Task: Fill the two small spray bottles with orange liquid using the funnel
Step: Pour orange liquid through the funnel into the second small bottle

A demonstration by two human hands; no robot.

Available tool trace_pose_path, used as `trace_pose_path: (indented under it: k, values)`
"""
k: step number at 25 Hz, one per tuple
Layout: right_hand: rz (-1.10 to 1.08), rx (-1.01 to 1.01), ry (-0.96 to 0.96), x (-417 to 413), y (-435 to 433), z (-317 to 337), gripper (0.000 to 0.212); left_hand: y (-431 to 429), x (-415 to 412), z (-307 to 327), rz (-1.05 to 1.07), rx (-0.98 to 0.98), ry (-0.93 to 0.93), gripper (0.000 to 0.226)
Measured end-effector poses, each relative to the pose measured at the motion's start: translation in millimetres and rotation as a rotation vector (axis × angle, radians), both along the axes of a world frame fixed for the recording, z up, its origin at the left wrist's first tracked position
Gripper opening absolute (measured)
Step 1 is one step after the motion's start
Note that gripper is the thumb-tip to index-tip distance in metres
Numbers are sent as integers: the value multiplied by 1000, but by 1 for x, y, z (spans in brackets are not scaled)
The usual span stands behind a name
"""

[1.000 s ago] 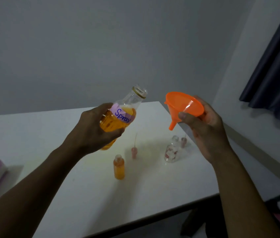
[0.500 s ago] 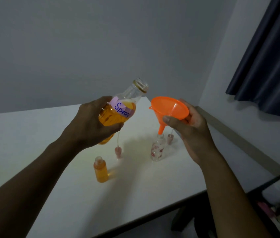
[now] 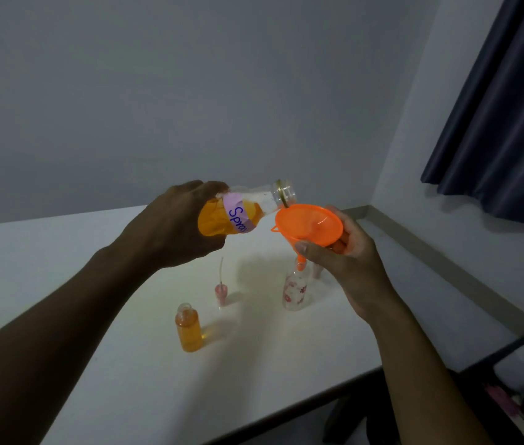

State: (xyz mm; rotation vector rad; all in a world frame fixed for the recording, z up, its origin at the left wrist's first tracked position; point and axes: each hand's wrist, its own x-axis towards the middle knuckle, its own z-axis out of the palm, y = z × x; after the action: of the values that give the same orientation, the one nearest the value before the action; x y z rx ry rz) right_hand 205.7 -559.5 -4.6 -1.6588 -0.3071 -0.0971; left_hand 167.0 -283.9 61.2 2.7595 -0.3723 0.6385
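Note:
My left hand (image 3: 177, 226) grips a large clear bottle (image 3: 238, 213) of orange liquid with a purple "Spray" label. The bottle lies nearly level, its open mouth at the rim of the orange funnel (image 3: 310, 226). My right hand (image 3: 347, 261) holds that funnel, whose spout points into the neck of a small clear flowered spray bottle (image 3: 294, 292) standing on the white table (image 3: 125, 364). A second small spray bottle (image 3: 188, 330), uncapped and full of orange liquid, stands to the left, nearer me. Whether liquid is flowing is unclear.
A pink spray pump (image 3: 221, 292) with its thin tube pointing up stands between the two small bottles. Another pink pump (image 3: 317, 270) shows behind the flowered bottle. The wall corner and a dark curtain (image 3: 504, 117) are to the right. The table's front edge runs below my right forearm.
My left hand tipped the large bottle from slanted upward to almost level at the funnel's rim. My right hand brought the funnel's spout down to the flowered bottle's neck.

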Motion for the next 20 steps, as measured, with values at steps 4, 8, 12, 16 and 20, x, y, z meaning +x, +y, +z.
trace_pose_path:
  k: [4, 8, 12, 16, 20]
  values:
    - [-2, -19, -4, 2, -1, -2, 99, -1, 4, 14, 14, 77, 9, 77]
    - [8, -13, -7, 2, 0, 0, 96, 0, 7, 17, 2, 132, 32, 78]
    - [10, 0, -8, 1, 0, 0, 95, 0, 6, 16, -1, 150, 29, 77]
    - [20, 17, -12, 1, 0, 2, 90, -1, 8, 17, 3, 168, 35, 77]
    - [24, 26, -15, 1, -1, 3, 89, -2, 8, 20, 3, 189, 22, 77]
